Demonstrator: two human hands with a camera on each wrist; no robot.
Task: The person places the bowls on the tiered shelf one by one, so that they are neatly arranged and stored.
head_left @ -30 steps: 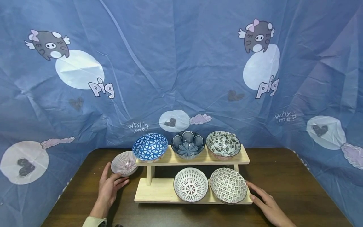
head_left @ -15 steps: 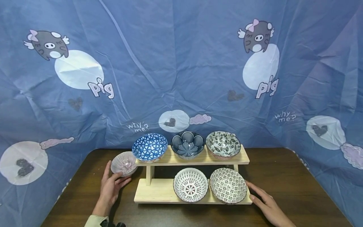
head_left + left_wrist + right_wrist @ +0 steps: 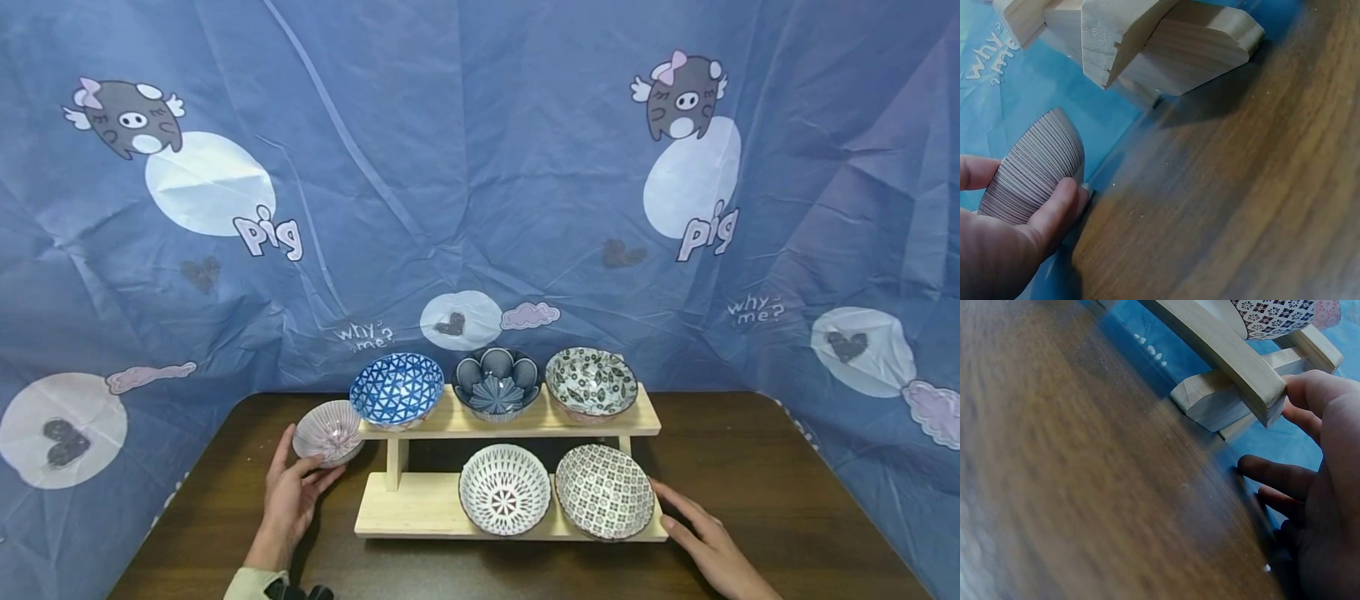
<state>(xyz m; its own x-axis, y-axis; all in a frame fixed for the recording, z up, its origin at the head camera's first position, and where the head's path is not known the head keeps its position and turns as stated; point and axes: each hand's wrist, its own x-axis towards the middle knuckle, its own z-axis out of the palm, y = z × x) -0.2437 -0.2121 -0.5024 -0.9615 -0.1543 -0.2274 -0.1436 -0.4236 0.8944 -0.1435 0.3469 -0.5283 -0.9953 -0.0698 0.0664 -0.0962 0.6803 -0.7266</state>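
Observation:
My left hand [image 3: 291, 493] grips a small striped bowl [image 3: 327, 429] left of the wooden stand, tilted so its pale pinkish inside shows in the head view. In the left wrist view, fingers and thumb lie on either side of the bowl's ribbed outer wall [image 3: 1038, 165]. My right hand [image 3: 708, 540] touches the right end of the lower shelf on the two-tier stand [image 3: 412, 508]; its fingers look relaxed, and the other fingers hang free in the right wrist view. Beside them on that shelf stands a checked floral bowl [image 3: 604, 492].
A white bowl with dark dashes [image 3: 504, 490] shares the lower shelf, whose left part is bare wood. Above stand a blue triangle-patterned bowl [image 3: 397, 388], a dark blue petal bowl [image 3: 497, 385] and a green leafy bowl [image 3: 591, 382]. Blue cloth [image 3: 525, 167] hangs behind the brown table [image 3: 765, 467].
My left hand has shifted very slightly to the right around the striped bowl. My right hand and the bowls on the stand stay where they were.

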